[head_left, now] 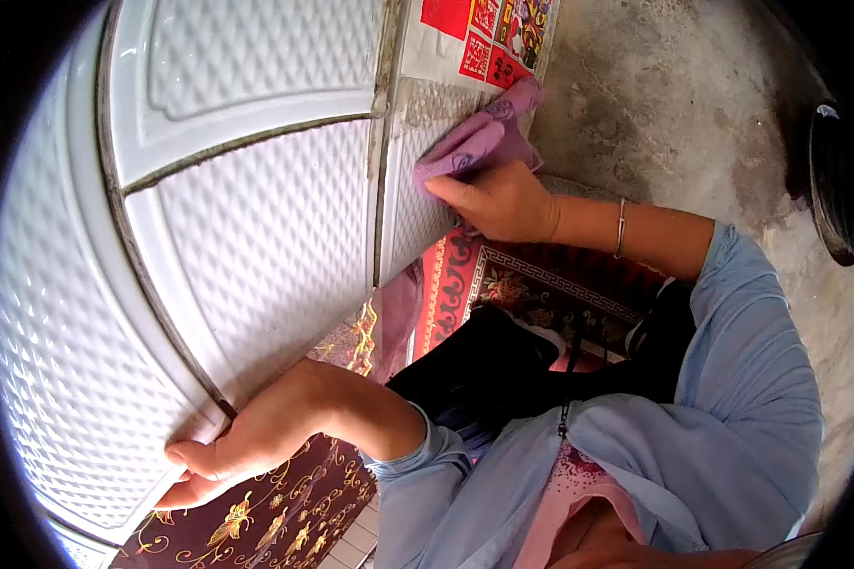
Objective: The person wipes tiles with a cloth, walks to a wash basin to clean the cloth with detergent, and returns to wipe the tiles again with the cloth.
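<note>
My right hand (508,204) is closed around a purple cloth (470,147) with dark printed marks, pressed on the narrow side strip of a white tiled surface (266,213), just below red printed stickers. At the lower left, my left hand (256,431) rests against the bottom edge of the same surface. Its thumb and fingers are apart, with no loose object seen in them; part of the palm is turned out of sight.
Red and white stickers (489,38) are on the upper part of the side strip. A grey concrete floor (655,104) lies at the right, with a dark rounded object (830,190) at its edge. A patterned red mat (531,275) and brown cloth with gold flowers (256,512) show below.
</note>
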`<move>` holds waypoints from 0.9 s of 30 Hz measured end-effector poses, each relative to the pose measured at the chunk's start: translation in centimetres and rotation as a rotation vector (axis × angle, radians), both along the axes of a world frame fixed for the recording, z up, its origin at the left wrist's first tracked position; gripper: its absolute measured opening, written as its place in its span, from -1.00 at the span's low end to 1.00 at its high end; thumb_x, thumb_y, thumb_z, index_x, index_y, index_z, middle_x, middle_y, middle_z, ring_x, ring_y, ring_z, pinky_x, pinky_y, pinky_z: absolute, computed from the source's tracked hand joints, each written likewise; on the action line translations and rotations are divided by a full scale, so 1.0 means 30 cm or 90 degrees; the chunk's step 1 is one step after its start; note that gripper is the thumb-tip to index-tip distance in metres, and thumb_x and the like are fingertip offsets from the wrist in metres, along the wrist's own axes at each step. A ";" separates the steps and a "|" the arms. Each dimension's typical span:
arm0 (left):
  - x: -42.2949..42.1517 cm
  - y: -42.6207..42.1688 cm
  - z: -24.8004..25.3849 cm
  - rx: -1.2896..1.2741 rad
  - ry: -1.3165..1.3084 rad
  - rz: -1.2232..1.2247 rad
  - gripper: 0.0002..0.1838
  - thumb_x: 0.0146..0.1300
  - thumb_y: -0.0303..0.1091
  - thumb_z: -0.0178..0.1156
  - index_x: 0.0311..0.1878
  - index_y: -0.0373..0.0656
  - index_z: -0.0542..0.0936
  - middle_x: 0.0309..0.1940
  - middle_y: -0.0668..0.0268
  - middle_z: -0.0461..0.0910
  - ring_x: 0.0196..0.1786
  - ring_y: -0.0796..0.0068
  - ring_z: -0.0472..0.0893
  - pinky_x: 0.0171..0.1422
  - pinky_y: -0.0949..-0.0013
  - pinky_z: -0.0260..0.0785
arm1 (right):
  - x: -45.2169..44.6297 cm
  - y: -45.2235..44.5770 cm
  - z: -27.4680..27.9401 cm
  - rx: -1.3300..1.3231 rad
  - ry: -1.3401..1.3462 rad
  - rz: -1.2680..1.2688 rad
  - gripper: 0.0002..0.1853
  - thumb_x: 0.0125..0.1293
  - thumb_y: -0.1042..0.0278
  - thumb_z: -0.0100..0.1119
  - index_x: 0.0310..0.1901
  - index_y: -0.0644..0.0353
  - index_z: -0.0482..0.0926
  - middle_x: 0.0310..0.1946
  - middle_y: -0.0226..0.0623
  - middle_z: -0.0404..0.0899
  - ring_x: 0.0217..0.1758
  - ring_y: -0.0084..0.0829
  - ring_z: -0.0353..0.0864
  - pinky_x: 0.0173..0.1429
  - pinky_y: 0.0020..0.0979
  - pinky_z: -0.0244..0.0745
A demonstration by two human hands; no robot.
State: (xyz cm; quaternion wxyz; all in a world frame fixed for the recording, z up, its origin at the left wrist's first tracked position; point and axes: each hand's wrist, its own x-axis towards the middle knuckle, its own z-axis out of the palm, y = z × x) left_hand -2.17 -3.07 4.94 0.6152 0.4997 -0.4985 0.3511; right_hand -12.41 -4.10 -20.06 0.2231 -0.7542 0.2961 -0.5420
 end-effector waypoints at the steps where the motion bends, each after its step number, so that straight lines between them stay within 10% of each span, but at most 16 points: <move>1: -0.003 -0.002 0.001 0.001 -0.001 -0.001 -0.29 0.14 -0.22 -0.04 0.39 -0.20 0.15 0.25 0.02 0.15 0.30 0.10 0.25 0.32 0.03 0.21 | 0.004 0.009 -0.002 -0.009 0.010 -0.015 -0.51 0.01 0.51 0.22 0.08 0.13 0.49 -0.31 -0.17 0.63 -0.32 -0.17 0.65 -0.32 -0.28 0.56; 15: -0.019 -0.005 -0.012 0.004 0.034 -0.008 -0.26 0.16 -0.22 -0.02 0.43 -0.15 0.07 0.28 -0.03 0.15 0.31 0.07 0.29 0.34 0.04 0.25 | 0.012 0.062 -0.072 0.048 0.038 0.041 -0.42 0.23 0.36 0.07 0.33 0.09 0.31 -0.31 -0.06 0.64 -0.53 -0.26 0.63 -0.52 -0.30 0.53; 23: -0.045 -0.003 -0.024 0.016 0.006 0.022 -0.27 0.20 -0.19 -0.02 0.44 -0.18 0.07 0.29 -0.02 0.12 0.29 0.13 0.28 0.32 0.07 0.25 | 0.002 0.042 -0.124 0.554 0.061 -0.080 -0.52 0.33 0.35 0.01 0.26 0.27 0.26 -0.49 0.06 0.56 -0.50 -0.02 0.57 -0.41 -0.14 0.47; 27: -0.029 -0.002 -0.028 0.017 -0.026 0.102 -0.28 0.22 -0.18 -0.02 0.44 -0.14 0.09 0.28 0.09 0.19 0.28 0.26 0.28 0.30 0.14 0.21 | 0.101 0.020 -0.309 0.866 -0.220 -0.291 -0.59 0.34 0.33 0.01 0.15 0.35 0.36 -0.49 0.10 0.53 -0.52 -0.03 0.54 -0.40 -0.13 0.44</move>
